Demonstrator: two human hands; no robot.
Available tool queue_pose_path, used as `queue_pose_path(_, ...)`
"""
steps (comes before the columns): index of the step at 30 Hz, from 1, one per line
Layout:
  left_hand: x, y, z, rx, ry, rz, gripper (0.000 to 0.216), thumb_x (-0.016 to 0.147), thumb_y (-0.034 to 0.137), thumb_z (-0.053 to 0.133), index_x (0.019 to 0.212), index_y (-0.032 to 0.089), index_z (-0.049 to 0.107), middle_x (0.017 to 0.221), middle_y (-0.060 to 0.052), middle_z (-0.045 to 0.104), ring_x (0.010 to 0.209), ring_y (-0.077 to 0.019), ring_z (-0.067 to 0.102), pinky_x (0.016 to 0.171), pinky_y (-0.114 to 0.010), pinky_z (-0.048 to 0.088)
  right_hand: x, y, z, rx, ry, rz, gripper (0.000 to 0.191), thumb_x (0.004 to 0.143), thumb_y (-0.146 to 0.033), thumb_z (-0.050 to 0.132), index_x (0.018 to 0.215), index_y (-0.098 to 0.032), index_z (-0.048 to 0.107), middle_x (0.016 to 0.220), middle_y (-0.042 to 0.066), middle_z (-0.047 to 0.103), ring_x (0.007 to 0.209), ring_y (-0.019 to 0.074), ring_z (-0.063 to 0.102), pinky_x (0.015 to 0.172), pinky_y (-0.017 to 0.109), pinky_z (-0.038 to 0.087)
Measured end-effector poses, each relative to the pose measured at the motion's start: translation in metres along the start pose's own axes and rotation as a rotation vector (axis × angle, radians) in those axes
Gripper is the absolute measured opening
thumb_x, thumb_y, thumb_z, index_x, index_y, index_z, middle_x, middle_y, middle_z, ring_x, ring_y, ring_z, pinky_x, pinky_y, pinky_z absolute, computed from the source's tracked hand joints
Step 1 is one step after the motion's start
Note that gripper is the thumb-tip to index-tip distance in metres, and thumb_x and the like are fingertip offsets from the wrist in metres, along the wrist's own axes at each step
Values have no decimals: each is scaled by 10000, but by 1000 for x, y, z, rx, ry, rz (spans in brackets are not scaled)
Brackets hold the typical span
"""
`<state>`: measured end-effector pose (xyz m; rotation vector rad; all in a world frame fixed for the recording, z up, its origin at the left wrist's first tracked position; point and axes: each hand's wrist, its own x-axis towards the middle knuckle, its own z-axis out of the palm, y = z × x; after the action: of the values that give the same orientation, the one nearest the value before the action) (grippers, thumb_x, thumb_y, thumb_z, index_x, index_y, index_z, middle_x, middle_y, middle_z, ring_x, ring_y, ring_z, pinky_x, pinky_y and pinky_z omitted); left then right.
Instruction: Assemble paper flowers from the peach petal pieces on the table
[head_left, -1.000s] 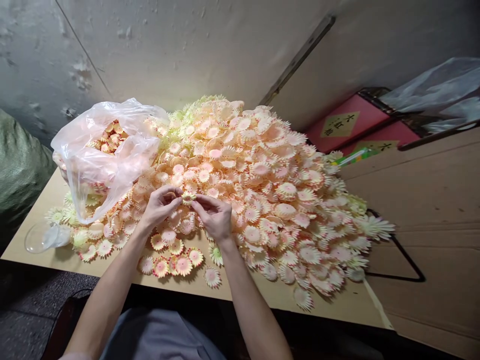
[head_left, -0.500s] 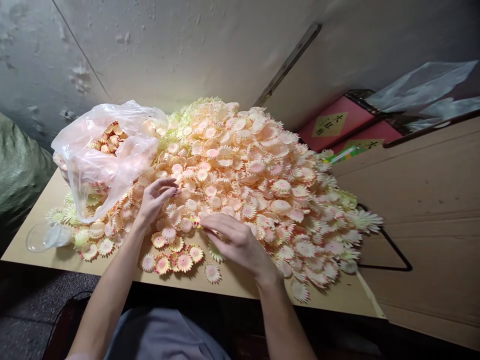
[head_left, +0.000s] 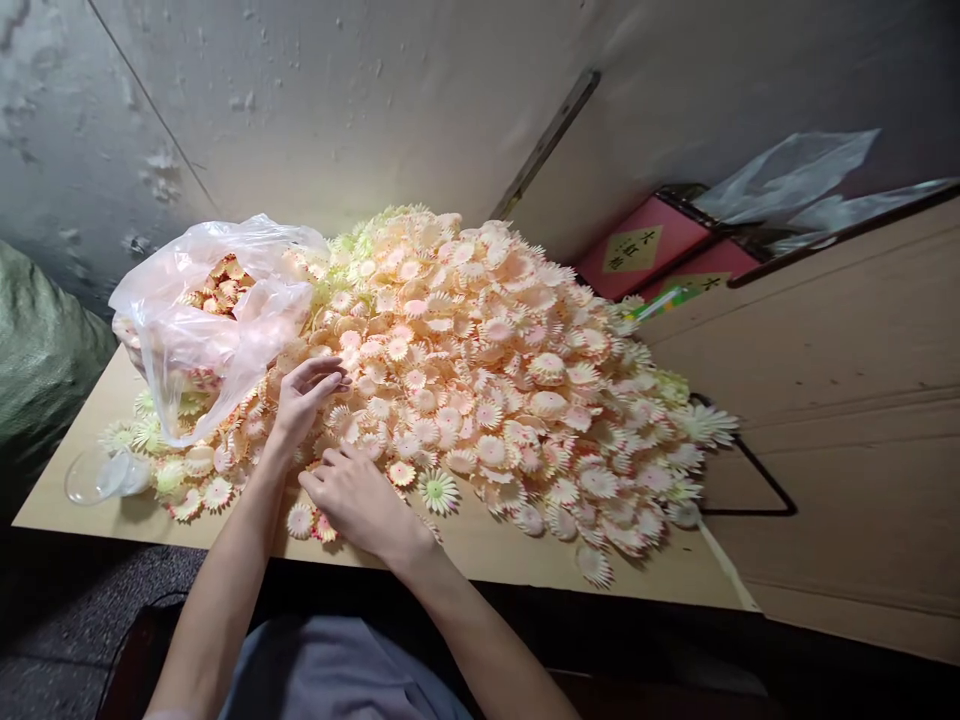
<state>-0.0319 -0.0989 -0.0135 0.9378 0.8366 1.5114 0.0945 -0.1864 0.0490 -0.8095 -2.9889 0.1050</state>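
A large heap of pale pink and cream artificial flower petal pieces (head_left: 480, 360), with jagged, red-tipped edges, covers much of the table. My left hand (head_left: 304, 400) hovers at the heap's near left side, fingers loosely curved and apart, holding nothing that I can see. Close below it, my right hand (head_left: 364, 500) reaches left, back of the hand up, over a small group of loose red-edged petal pieces (head_left: 324, 527). Its fingers are drawn together, and whatever they pinch is hidden. A green-centred petal piece (head_left: 438, 491) lies right of that hand.
A translucent plastic bag (head_left: 217, 350) with more flower pieces stands at left. A clear plastic cup (head_left: 94, 477) lies tipped near the left table edge (head_left: 45, 500). Cardboard (head_left: 840, 450) and red boxes (head_left: 637, 245) are at right, a green sack (head_left: 45, 370) far left.
My right hand has moved left and slightly down, from the heap's near edge onto the loose petal pieces beside my left wrist. My left hand has barely moved. The view has shifted a little.
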Motion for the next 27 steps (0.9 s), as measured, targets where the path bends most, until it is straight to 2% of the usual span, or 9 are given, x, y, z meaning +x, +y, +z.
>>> queue_pose_path(3, 1, 0, 0, 5, -6, 7, 304, 711, 295, 818, 973, 168, 732, 933, -54, 729, 835, -171, 710, 835, -340, 591, 6, 3, 2, -1, -1, 17, 117, 897, -69, 538, 910, -113, 645, 828, 121, 733, 860, 252, 644, 845, 401, 475)
queue_pose_path(5, 2, 2, 1, 3, -24, 5, 300, 705, 294, 823, 963, 168, 737, 921, -55, 733, 835, -171, 709, 836, -337, 586, 4, 9, 1, 94, 88, 36, 130, 883, -57, 538, 917, -110, 652, 841, 128, 731, 863, 249, 643, 857, 407, 479)
queue_pose_path(7, 2, 5, 1, -22, -64, -21, 297, 705, 301, 824, 960, 170, 745, 897, -55, 739, 833, -169, 706, 829, -326, 581, -2, 19, -1, 343, 262, 100, 142, 872, -59, 550, 929, -131, 658, 872, 106, 730, 868, 225, 646, 859, 390, 492)
queue_pose_path(11, -1, 11, 4, -59, -172, -109, 281, 757, 377, 776, 924, 151, 767, 860, -73, 747, 804, -173, 706, 797, -311, 575, -12, 57, 1, 1080, 654, 323, 48, 853, -205, 662, 900, -196, 659, 885, 36, 717, 832, 169, 666, 789, 322, 545)
queue_pose_path(14, -3, 11, 8, -61, -171, -127, 314, 711, 395, 811, 902, 148, 774, 841, -68, 756, 764, -178, 713, 801, -331, 582, -12, 94, 14, 1398, 821, 480, 185, 777, -323, 762, 883, -205, 667, 857, 19, 708, 774, 150, 665, 746, 295, 559)
queue_pose_path(16, -3, 8, 10, -18, -140, -109, 324, 669, 354, 849, 910, 155, 763, 832, -51, 759, 773, -192, 726, 824, -356, 589, -9, 114, 25, 1478, 854, 516, 233, 738, -353, 793, 882, -204, 686, 859, 18, 715, 763, 143, 663, 717, 275, 560)
queue_pose_path(19, -3, 3, 11, 84, -111, -77, 311, 687, 330, 841, 913, 150, 727, 835, -40, 753, 792, -208, 737, 814, -367, 605, -2, 128, 36, 1529, 827, 479, 266, 738, -373, 790, 937, -211, 723, 957, 33, 741, 881, 165, 689, 821, 298, 572)
queue_pose_path(23, -3, 3, 13, 199, -90, -30, 306, 755, 363, 787, 955, 157, 679, 875, -33, 728, 773, -175, 727, 771, -315, 612, 0, 124, 40, 1586, 732, 413, 338, 765, -380, 768, 1064, -230, 721, 1064, 46, 750, 1004, 199, 698, 946, 369, 559)
queue_pose_path(27, -6, 4, 18, 344, -88, 16, 282, 794, 381, 747, 952, 167, 653, 847, -26, 696, 727, -154, 707, 690, -276, 607, 0, 119, 45, 1552, 779, 429, 316, 761, -347, 770, 1040, -214, 707, 976, 51, 758, 893, 193, 724, 865, 360, 590)
